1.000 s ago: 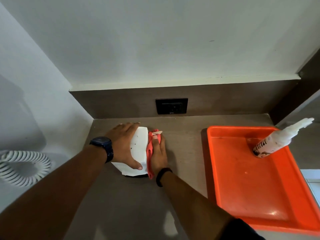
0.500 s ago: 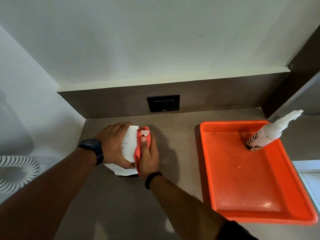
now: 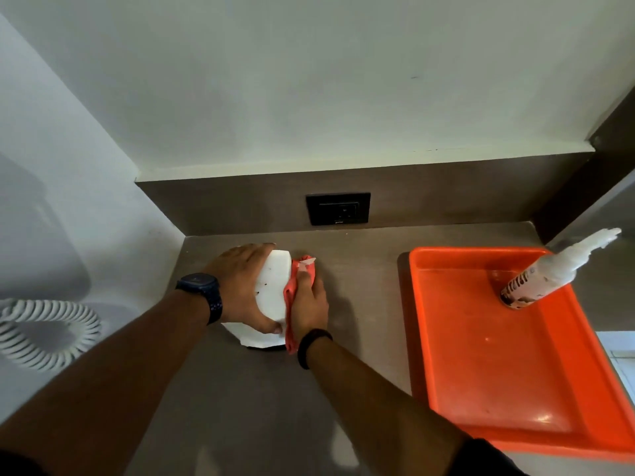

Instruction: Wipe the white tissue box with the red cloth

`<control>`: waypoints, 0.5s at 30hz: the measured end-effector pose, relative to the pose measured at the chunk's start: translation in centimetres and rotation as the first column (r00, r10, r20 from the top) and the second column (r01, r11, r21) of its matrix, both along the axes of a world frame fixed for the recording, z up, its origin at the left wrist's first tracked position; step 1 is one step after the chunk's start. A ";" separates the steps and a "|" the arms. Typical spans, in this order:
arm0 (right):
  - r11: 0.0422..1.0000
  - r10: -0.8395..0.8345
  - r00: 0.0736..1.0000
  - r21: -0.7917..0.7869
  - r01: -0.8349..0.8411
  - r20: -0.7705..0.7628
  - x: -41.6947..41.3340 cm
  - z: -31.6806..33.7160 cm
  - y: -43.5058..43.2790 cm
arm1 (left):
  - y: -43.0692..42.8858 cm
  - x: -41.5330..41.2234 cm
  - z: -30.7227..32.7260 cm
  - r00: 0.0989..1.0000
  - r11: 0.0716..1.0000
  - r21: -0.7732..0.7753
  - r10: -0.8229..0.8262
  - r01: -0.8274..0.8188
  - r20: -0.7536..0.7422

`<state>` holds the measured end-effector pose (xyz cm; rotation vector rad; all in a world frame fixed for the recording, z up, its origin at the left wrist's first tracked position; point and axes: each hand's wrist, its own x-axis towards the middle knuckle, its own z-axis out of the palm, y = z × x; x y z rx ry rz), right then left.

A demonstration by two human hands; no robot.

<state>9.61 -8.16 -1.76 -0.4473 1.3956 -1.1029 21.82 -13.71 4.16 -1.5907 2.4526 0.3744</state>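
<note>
The white tissue box [image 3: 273, 290] sits on the grey-brown counter near the left wall. My left hand [image 3: 240, 286] lies over its top and left side, gripping it, thumb at the near edge. My right hand [image 3: 309, 300] presses the red cloth [image 3: 292, 297] flat against the box's right side; the cloth runs from the far corner down to the near one, and a small white tag shows at its top. A dark watch is on my left wrist, a black band on my right.
An orange tray [image 3: 481, 372] lies on the right of the counter with a white squeeze bottle [image 3: 549, 273] standing tilted in its far corner. A black wall socket [image 3: 338, 208] is in the backsplash behind. A white coiled cord [image 3: 48, 331] hangs at the left wall.
My right hand with the red cloth slid along the box's right side, first toward the far end, then back nearer. The left hand kept holding the box.
</note>
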 end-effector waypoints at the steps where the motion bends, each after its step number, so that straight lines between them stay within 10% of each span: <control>1: 0.999 0.001 1.000 -0.033 -0.001 -0.015 0.2 0.3 0.2 | 0.0 0.0 -0.1 1.000 1.000 -0.005 -0.009 0.009 -0.017; 15: 0.988 -0.132 0.991 0.088 0.128 0.036 -0.4 3.1 -0.2 | -0.4 0.9 -0.7 0.999 1.000 -0.011 0.023 -0.024 -0.025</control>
